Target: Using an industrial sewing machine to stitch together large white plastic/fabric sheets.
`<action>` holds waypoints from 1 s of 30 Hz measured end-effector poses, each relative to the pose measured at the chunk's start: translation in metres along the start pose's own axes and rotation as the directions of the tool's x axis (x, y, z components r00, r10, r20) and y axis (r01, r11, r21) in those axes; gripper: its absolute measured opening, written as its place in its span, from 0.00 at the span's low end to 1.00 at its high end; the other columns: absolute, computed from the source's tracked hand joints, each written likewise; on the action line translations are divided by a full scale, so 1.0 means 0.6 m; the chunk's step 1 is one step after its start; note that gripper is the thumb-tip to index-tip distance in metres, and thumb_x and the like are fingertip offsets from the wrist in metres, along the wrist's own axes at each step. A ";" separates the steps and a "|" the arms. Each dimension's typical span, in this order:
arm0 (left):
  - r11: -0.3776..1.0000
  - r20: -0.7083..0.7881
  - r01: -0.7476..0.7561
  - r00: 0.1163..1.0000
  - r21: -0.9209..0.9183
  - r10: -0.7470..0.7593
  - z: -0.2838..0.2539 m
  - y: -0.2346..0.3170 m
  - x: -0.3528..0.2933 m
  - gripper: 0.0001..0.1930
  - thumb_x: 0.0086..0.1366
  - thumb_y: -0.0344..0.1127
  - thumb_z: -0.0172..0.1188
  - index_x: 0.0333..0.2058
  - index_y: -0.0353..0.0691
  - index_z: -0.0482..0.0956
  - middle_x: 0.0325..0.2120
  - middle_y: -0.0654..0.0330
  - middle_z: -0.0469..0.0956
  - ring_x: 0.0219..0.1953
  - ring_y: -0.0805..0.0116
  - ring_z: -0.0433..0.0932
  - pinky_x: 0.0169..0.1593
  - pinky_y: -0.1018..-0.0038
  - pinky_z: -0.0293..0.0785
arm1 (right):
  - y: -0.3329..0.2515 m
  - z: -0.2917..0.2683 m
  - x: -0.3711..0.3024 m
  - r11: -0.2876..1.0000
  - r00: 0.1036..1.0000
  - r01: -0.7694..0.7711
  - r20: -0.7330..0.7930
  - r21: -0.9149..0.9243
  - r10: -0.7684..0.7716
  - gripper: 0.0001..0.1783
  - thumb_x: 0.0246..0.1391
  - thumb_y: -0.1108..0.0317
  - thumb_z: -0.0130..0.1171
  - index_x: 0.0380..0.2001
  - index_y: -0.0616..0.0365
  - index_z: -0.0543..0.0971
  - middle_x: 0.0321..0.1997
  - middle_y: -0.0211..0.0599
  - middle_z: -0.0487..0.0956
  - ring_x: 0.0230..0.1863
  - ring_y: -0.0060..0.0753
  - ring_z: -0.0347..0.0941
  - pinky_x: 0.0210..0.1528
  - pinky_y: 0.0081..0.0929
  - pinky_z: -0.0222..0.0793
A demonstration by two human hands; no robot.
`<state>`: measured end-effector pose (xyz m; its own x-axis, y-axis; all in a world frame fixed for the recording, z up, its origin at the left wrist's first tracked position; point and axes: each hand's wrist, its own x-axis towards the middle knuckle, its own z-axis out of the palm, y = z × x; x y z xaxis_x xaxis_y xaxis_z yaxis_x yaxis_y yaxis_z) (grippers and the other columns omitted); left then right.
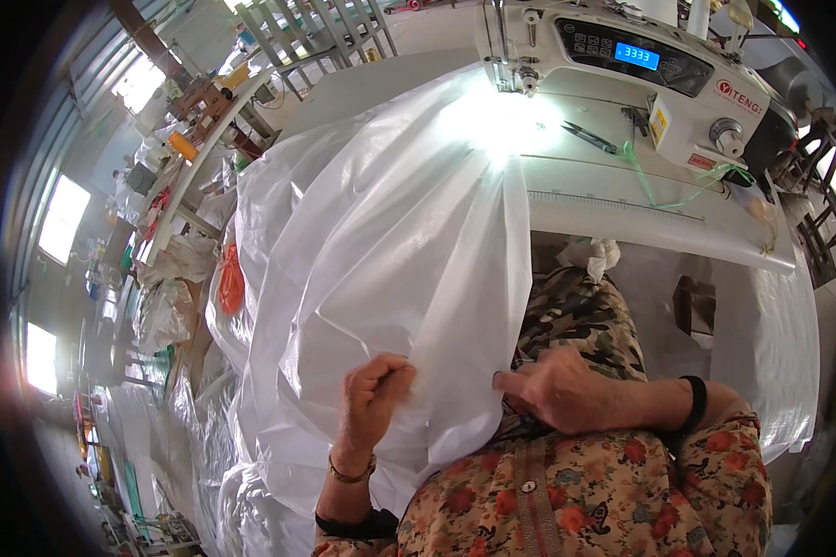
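Note:
A large white sheet [390,278] of thin, shiny material runs from under the lit needle area of a sewing machine [641,70] down over my lap, in long folds. My left hand [372,407] is closed at the sheet's near part, fingers curled together and slightly blurred, pinching the material. At the sheet's right edge, my right hand [567,390] is closed too, thumb and fingertips gripping that edge beside my camouflage-patterned trouser leg [585,311]. Bright lamp glare hides the needle and the presser foot.
On the machine table [567,209] lie dark thread snips [590,138] and a green thread or ribbon [655,190]. A ruler strip [613,204] runs near its front edge. Left stand a slatted chair [316,42] and a shelf-like bench [190,176]. A red bag [231,280] hangs beside the sheet.

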<state>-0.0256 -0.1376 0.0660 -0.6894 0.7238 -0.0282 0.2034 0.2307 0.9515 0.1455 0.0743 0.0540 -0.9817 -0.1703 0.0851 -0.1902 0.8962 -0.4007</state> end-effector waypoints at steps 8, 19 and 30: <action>1.000 0.301 0.028 0.953 0.009 -0.029 0.056 -0.002 -0.005 0.07 0.64 0.28 0.59 0.36 0.30 0.79 0.25 0.64 0.76 0.29 0.83 0.70 0.33 0.81 0.70 | -0.061 0.022 0.023 0.951 0.977 0.208 -0.008 0.226 -0.212 0.10 0.47 0.72 0.55 0.34 0.62 0.70 0.27 0.43 0.77 0.25 0.45 0.78 0.24 0.34 0.73; 0.973 0.234 0.164 0.964 -0.162 -0.124 0.065 -0.023 -0.012 0.05 0.64 0.28 0.56 0.34 0.31 0.77 0.23 0.64 0.75 0.30 0.83 0.69 0.35 0.83 0.67 | -0.081 0.051 0.052 0.900 0.921 0.390 -0.063 0.192 -0.386 0.08 0.46 0.73 0.54 0.30 0.65 0.71 0.23 0.47 0.76 0.24 0.44 0.77 0.25 0.34 0.73; 0.953 0.018 -0.201 0.979 0.225 0.202 -0.023 0.046 0.006 0.03 0.58 0.22 0.61 0.30 0.32 0.75 0.20 0.62 0.75 0.21 0.79 0.72 0.28 0.81 0.67 | 0.060 0.044 0.112 0.639 0.469 0.189 -0.640 0.745 0.608 0.15 0.56 0.66 0.57 0.43 0.64 0.72 0.39 0.46 0.75 0.43 0.41 0.74 0.47 0.32 0.70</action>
<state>-0.0321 -0.1378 0.0964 -0.6214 0.7671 0.1595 0.4892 0.2208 0.8438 0.0724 0.0846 0.0214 -0.5706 0.7279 0.3803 -0.3129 0.2354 -0.9201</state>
